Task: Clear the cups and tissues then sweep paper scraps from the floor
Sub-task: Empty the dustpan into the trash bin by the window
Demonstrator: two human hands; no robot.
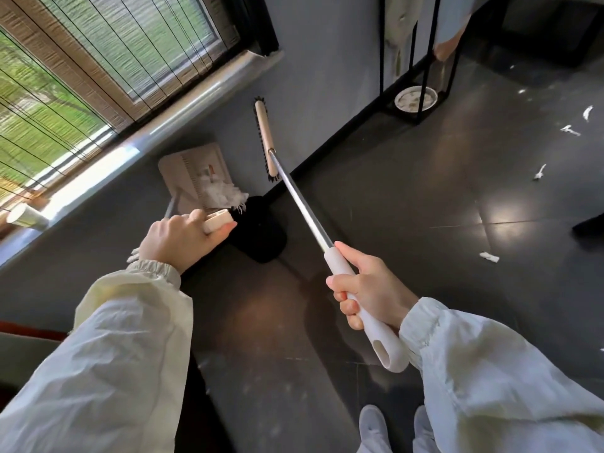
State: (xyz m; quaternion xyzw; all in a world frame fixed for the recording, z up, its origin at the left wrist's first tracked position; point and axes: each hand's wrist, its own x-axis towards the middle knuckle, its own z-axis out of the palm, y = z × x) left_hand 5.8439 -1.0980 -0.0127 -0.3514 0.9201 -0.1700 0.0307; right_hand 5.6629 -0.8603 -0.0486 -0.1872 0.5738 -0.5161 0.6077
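My right hand [369, 289] grips the white handle of a broom [302, 204]; its metal pole runs up to a beige brush head [265, 138] held off the floor near the wall. The dustpan handle [217, 221] is in my left hand [179, 238]. That beige dustpan [192, 168] is tilted above a black bin [264, 230], and white paper scraps [222, 194] lie at its lip. More white scraps [570, 129] are scattered over the dark tiled floor at the right. A paper cup [24, 217] lies on the window sill at the left.
A black metal stand [421, 76] with a white dish [415, 99] at its base stands by the wall at the top right. A window with slatted blinds [81, 67] fills the upper left. My feet [392, 429] are at the bottom edge.
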